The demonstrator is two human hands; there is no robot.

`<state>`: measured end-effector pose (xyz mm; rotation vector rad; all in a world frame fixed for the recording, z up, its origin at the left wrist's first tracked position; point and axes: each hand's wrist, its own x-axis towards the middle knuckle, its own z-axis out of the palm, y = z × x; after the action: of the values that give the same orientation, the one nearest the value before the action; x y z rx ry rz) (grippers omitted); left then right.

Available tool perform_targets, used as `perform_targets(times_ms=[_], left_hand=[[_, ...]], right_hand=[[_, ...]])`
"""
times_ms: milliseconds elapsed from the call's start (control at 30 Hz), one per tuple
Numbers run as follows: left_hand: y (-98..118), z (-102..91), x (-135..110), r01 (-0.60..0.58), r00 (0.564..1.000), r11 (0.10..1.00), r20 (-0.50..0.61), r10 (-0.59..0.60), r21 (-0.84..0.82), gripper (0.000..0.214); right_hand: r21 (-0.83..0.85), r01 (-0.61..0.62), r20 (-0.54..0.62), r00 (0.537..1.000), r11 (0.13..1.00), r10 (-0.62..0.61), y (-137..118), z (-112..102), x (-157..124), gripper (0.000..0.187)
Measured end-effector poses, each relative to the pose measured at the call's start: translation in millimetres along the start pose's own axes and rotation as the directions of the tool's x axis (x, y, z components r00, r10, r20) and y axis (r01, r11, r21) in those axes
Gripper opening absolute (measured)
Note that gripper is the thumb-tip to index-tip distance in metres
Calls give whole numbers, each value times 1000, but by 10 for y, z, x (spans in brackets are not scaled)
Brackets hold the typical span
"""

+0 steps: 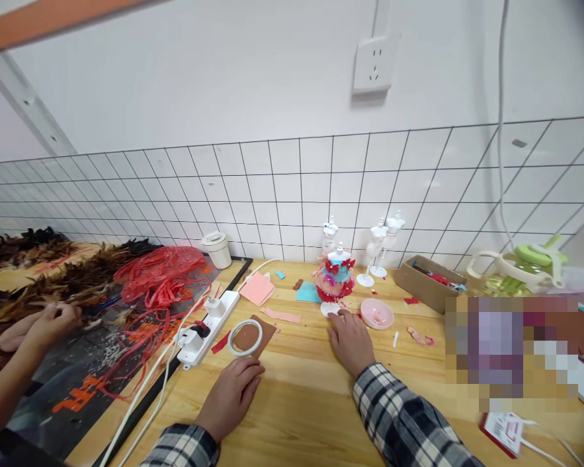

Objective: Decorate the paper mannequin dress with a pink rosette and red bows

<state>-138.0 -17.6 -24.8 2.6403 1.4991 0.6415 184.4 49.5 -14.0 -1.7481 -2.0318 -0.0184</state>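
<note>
My right hand (351, 340) lies on the wooden table with fingers stretched out, fingertips at the near edge of a small dress form's round white base (328, 309). I cannot tell whether they press on it. The form wears a tiny paper dress (337, 279), with a blue bodice, red bows and a ruffled pink and red skirt. My left hand (233, 395) rests palm down, holding nothing, just below a white tape roll (245, 338) on brown paper (265, 331). Right of the dress is a pink dish (377, 314) with small scraps in it.
Bare white dress forms (377, 243) stand behind. A power strip (209, 329) with cables runs along the left. A cardboard box (427, 285) and teapot (513, 272) are right. Another person's hands (43, 327) work among feathers (73, 279) and red plastic (160, 272) at far left.
</note>
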Motion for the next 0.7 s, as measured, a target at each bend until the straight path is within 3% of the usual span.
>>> perform_targets(times_ms=[200, 300, 467, 700], left_hand=[[51, -26, 10, 8, 1000, 1000, -10, -8, -2, 23], [76, -38, 25, 19, 1000, 1000, -15, -19, -4, 22], [100, -50, 22, 39, 999, 999, 12, -39, -11, 23], [95, -48, 23, 55, 998, 998, 12, -54, -29, 23]], right_hand=[[151, -278, 57, 960, 948, 273, 3, 96, 293, 27], [163, -347, 115, 936, 923, 332, 12, 102, 447, 33], [133, -340, 164, 934, 931, 318, 15, 99, 595, 34], [82, -314, 177, 939, 946, 296, 95, 138, 540, 40]])
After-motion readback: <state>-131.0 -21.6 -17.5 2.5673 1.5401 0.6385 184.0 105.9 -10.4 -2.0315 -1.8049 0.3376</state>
